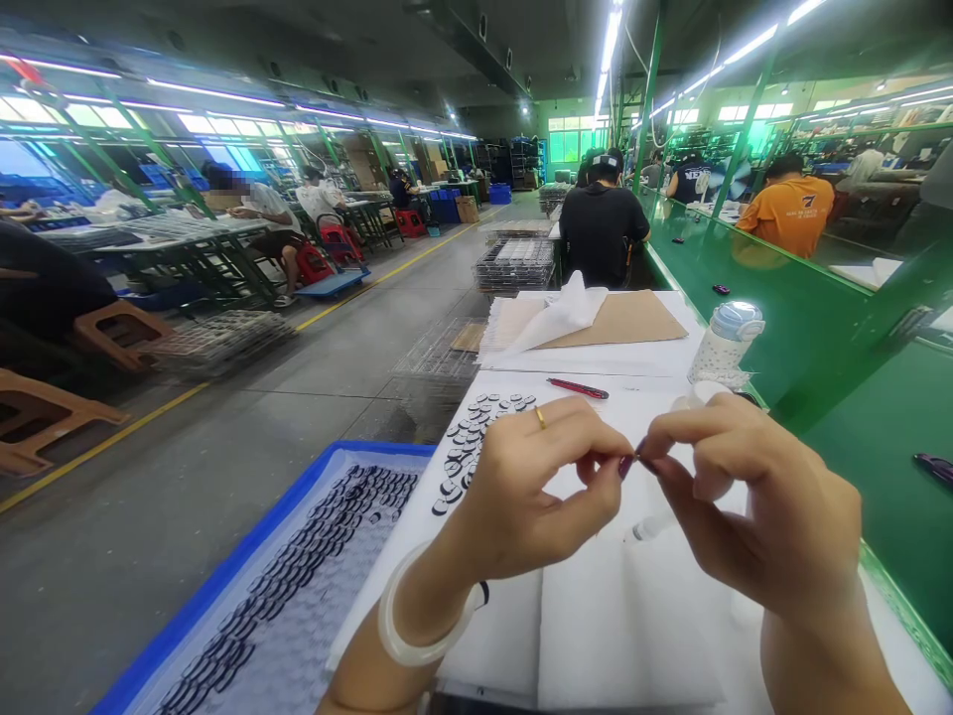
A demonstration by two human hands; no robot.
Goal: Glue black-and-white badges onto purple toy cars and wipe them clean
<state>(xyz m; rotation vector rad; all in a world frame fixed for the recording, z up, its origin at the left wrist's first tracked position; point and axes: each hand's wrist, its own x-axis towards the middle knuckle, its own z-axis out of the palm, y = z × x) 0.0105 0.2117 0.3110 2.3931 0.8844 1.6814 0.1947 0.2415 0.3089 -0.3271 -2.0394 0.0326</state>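
Over the white-covered table point(596, 636), my left hand point(532, 487) and my right hand point(759, 506) meet fingertip to fingertip. Both are closed in a pinch on a tiny dark piece point(639, 452), mostly hidden by the fingers and too small to name. Left of my left hand, several small flat black-and-white oval pieces point(466, 442) lie in rows on the table. Beyond the hands is a red and black utility knife point(577, 387). A white-bodied bottle with a blue lid point(726, 343) stands past my right hand.
A blue-rimmed tray point(215, 576) with many dark curved pieces sits low at left. Cardboard point(632, 318) and white sheets lie at the table's far end. A green conveyor belt point(834, 348) runs along the right. A person in black point(603, 223) sits ahead.
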